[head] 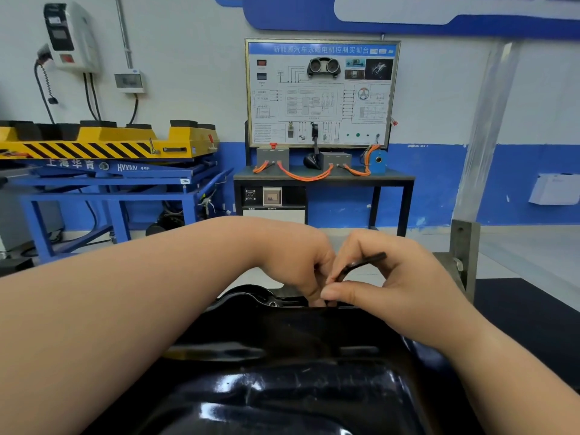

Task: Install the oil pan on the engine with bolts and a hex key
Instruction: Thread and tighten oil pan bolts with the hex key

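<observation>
A glossy black oil pan point(292, 365) fills the lower middle of the head view, its far flange running left to right. My right hand point(392, 277) pinches a black hex key point(361, 264) between thumb and fingers, the key's long arm slanting up to the right. Its lower end points down at the pan's far flange. My left hand point(298, 262) reaches over the pan with curled fingertips meeting the key's lower end at the flange. Whether a bolt sits under the fingertips is hidden.
A grey metal stand post point(464, 249) rises just right of my right hand. Beyond stand a black training bench with a wiring panel point(320, 92) and orange cables, and a blue and yellow lift table point(103, 152) at left. Grey floor lies behind the pan.
</observation>
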{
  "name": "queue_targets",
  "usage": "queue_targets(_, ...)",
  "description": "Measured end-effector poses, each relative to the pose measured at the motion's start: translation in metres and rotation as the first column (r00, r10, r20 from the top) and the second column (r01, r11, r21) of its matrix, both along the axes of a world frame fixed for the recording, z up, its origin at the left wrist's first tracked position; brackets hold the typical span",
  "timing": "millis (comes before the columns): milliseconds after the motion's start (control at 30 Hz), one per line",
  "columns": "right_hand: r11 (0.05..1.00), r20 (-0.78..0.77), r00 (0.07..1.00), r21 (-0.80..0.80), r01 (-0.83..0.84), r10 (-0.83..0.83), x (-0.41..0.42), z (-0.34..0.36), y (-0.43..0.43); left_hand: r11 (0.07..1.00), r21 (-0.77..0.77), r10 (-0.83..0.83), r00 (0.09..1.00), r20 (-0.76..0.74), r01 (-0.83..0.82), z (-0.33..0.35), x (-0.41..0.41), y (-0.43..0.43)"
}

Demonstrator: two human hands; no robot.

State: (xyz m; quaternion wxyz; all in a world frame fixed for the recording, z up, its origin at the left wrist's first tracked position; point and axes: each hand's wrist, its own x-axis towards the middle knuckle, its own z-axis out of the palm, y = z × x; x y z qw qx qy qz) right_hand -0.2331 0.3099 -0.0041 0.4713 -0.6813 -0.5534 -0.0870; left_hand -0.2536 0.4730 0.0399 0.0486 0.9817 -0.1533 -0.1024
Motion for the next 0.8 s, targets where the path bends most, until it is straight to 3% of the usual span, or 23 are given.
queue_targets(200,0.984,-0.133,0.979,-0.071,-0.164,0.154,0.003,0.002,-0.009,0.999,0.028,-0.033,0.999,0.019,0.033,0.000,0.000,0.001)
queue_targets(500,1.000,0.051,0.998,0.010,0.022,-0.022,-0.001,0.000,0.000,0.998,0.055,0.014,1.000,0.001,-0.014,0.001,0.000,-0.002)
queue_targets(600,1.000,-0.006,1.000,0.011,0.025,-0.025,0.000,0.000,0.001,0.997,0.079,0.006,1.000,-0.003,-0.006,0.001,0.000,-0.003)
queue_targets(800,0.986,-0.116,0.987,-0.109,-0.125,0.112,0.004,0.004,-0.008,0.996,0.081,-0.037,0.999,0.017,0.035,0.000,0.000,-0.001)
